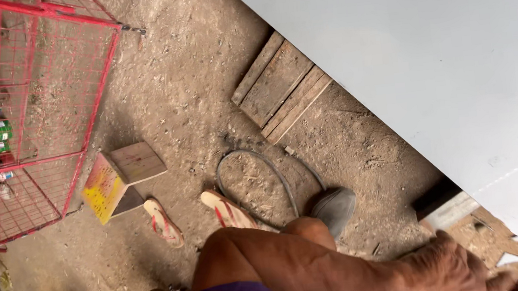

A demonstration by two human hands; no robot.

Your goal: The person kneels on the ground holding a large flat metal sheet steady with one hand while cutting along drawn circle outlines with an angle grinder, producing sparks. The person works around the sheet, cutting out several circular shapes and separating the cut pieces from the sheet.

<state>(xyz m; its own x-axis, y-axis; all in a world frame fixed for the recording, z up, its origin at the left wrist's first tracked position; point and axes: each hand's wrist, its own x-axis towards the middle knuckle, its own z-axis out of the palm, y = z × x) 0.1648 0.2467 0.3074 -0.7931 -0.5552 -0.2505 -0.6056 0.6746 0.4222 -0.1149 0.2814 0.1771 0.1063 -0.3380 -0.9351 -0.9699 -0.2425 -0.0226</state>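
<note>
One hand (454, 269) low rt, by edge of big grey panel (440, 52); fingers cut off by frame, grip can't tell, nor which hand. Other hand not seen. Dirt floor (183, 77): sandals (164, 222), hose loop (262, 177), red wire cage (28, 117) partly cropped.

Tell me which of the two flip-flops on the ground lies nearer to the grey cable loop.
The right one, beside the person's knee: its toe almost meets the cable loop. The other flip-flop lies by the small wooden stool.

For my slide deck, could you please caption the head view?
A hand rests beside a large grey panel above a dirt floor with two sandals and a red wire cage.
</note>
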